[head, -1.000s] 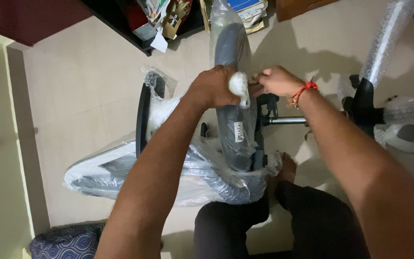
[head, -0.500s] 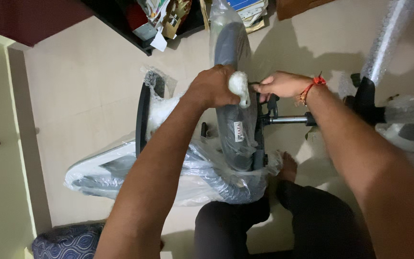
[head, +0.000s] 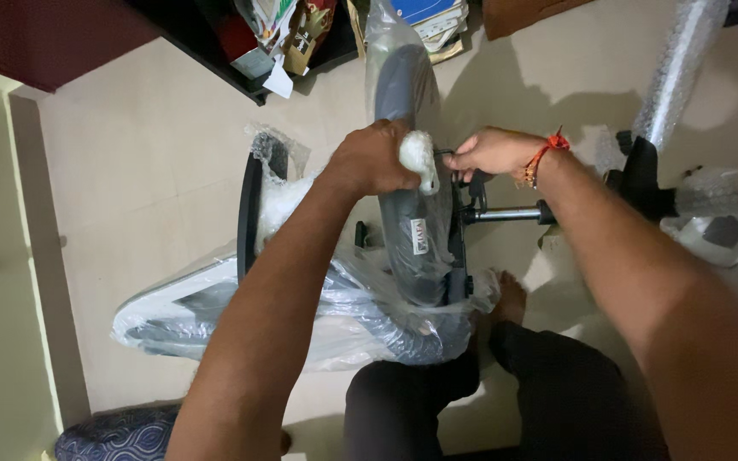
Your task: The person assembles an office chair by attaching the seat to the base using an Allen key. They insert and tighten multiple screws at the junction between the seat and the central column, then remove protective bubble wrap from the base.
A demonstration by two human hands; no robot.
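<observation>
Under the left hand point(head: 371, 158), in the head view, a grey chair seat point(head: 416, 230) stands on edge, wrapped in clear plastic point(head: 335, 316). The left hand is closed over the seat's upper rim, pinning a white wad point(head: 418, 158) against it. Just right of that, the right hand point(head: 493, 152) curls around the black mechanism point(head: 470, 201) on the seat's underside; whether its fingers pinch anything I cannot tell. A metal rod point(head: 506, 214) runs out to the right from there. The seat looks stiff and fairly heavy, and the film is probably slippery, so bare rim and metal frame seem the surest holds.
</observation>
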